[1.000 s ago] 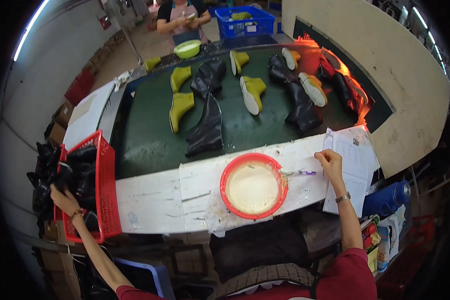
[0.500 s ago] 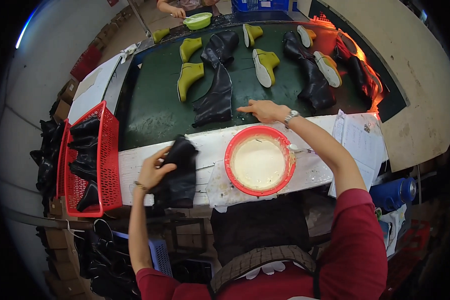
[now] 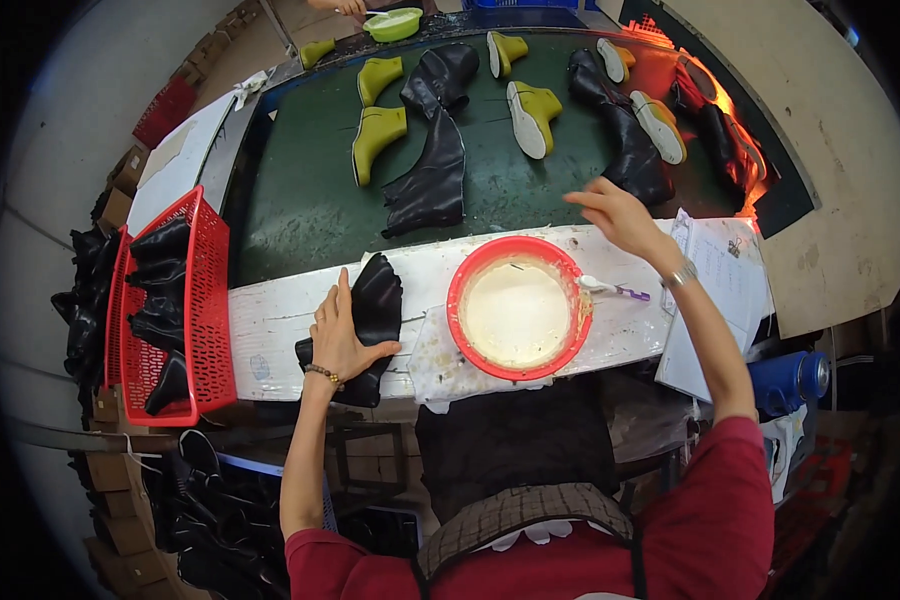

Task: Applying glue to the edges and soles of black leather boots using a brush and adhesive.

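My left hand (image 3: 340,342) lies spread over a black leather boot upper (image 3: 378,300) on the white board, its fingers stretched out and pressing the leather flat. Above the near edge of the green belt hovers my right hand (image 3: 618,214), index finger pointing left and the others loosely bent, with nothing seen in it. Between the hands sits a red bowl (image 3: 460,290) of cream-white paste. A brush with a purple-and-white handle (image 3: 615,289) leans out over the bowl's right rim. Just beyond the board, another black boot upper (image 3: 428,185) rests on the belt.
The green belt (image 3: 310,190) carries yellow boot lasts (image 3: 378,135) and black uppers, with an orange glow at its right end. A red basket (image 3: 213,330) of black uppers stands left. Papers (image 3: 715,300) and a blue flask (image 3: 785,380) are at right. Across the belt, a person's hand (image 3: 350,6) works at a green bowl (image 3: 393,25).
My right hand has moved right and away from the upper on the belt. My left hand has shifted slightly right and flattened onto the black upper, which now lies on the board.
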Tool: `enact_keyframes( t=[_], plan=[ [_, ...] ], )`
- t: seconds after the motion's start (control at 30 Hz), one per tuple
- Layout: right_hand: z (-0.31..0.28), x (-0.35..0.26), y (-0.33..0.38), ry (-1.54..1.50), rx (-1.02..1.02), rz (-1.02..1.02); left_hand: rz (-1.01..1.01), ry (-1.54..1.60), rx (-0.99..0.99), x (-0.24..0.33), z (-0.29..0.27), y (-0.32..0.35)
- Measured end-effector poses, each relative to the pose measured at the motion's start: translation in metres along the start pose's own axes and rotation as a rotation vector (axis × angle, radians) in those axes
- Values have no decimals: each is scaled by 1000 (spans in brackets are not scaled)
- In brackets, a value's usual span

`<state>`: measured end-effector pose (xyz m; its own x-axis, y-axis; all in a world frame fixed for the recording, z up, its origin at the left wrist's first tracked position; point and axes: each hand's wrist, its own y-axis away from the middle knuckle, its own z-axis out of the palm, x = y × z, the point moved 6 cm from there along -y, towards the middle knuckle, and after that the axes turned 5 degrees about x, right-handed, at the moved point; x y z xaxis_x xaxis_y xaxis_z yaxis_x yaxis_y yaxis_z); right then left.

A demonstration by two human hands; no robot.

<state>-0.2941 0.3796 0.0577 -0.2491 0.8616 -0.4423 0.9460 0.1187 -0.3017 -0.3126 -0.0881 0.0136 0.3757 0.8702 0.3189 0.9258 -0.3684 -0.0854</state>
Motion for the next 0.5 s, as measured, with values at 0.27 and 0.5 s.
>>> enact_keyframes(
  t=[0.27,0.5],
  plan=[
    [-2,-21,152,-392,199,282,-73,-145,66,14,14,-15],
    [-17,-73,123,-258,314,308,-98,186,253,-1,-19,-24]
  ],
)
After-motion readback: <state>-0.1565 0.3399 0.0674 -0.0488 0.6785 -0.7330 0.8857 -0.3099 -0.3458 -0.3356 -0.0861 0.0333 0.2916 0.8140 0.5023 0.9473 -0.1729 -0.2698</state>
